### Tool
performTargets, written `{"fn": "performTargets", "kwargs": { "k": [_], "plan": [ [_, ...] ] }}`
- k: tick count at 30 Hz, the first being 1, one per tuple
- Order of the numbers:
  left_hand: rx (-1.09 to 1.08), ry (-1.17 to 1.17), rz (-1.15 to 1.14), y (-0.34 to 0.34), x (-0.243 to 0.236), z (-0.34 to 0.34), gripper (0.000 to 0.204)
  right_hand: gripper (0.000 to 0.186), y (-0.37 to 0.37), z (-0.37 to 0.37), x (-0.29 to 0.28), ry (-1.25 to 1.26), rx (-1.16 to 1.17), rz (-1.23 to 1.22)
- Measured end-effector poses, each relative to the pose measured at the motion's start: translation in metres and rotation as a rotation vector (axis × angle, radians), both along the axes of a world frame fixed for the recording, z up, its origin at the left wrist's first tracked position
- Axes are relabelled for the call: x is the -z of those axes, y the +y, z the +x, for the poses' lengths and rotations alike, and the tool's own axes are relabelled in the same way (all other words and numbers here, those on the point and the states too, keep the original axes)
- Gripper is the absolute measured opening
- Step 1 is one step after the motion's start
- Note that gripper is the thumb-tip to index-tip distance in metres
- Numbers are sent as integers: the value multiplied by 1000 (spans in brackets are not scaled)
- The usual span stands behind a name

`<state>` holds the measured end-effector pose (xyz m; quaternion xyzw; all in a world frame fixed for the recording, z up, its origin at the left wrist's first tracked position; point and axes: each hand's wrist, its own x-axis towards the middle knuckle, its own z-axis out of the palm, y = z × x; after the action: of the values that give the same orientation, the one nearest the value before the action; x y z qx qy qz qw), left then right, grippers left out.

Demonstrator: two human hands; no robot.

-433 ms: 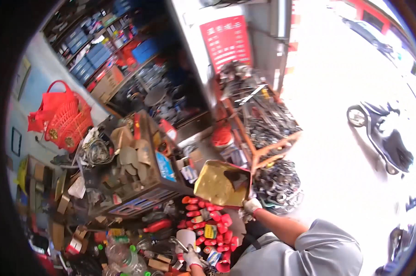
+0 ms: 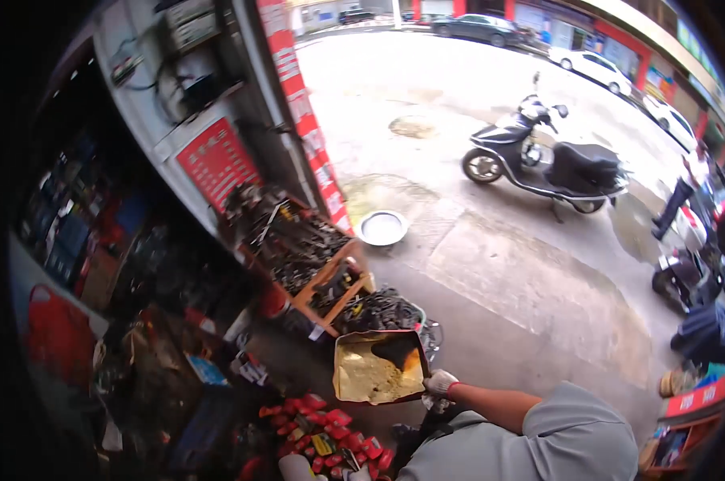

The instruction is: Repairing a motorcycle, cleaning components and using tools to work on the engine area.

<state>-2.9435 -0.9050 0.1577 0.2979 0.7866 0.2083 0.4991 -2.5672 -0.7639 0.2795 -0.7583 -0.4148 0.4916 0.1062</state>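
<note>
My right hand [image 2: 440, 384], in a whitish work glove, is closed on the right edge of a rectangular shallow pan [image 2: 370, 377]. Inside the pan is a yellowish, grainy-looking layer, with a dark patch and an orange-brown area toward its far right corner. At the bottom edge of the picture a pale bit of my gloved left hand [image 2: 361, 474] shows, its fingers hidden. Close to it are a white cylinder [image 2: 295, 467] and a pile of red bottles [image 2: 330, 433], a yellow-labelled one among them.
An orange-framed bin [image 2: 298, 248] of metal parts stands ahead, with a basket of dark parts [image 2: 378, 311] before it. Beyond lie a round metal basin [image 2: 381, 228] and a parked scooter [image 2: 547, 160]. A person [image 2: 683, 188] stands far right. Cluttered shelves fill the dark left side.
The view has swung right toward the street. The pan stays in my right hand and its inside looks brighter. My left hand has dropped almost out of the picture.
</note>
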Motion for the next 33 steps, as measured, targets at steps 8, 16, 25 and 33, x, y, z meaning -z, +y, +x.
{"fn": "performTargets", "kwargs": {
  "k": [8, 16, 25, 33],
  "plan": [
    [860, 370, -37, 52, 39, 122, 52, 36, -136, 236, 33, -95, 454, -36],
    [683, 478, -329, 90, 35, 332, 61, 32, -288, 474, 102, -234, 874, -2],
    [1295, 538, 31, 153, -49, 801, 51, 18, -455, 633, 201, 140, 1787, 232],
    [1609, 576, -115, 184, -2, 1134, 52, 25, -546, 702, 220, 135, 2383, -142]
  ]
}}
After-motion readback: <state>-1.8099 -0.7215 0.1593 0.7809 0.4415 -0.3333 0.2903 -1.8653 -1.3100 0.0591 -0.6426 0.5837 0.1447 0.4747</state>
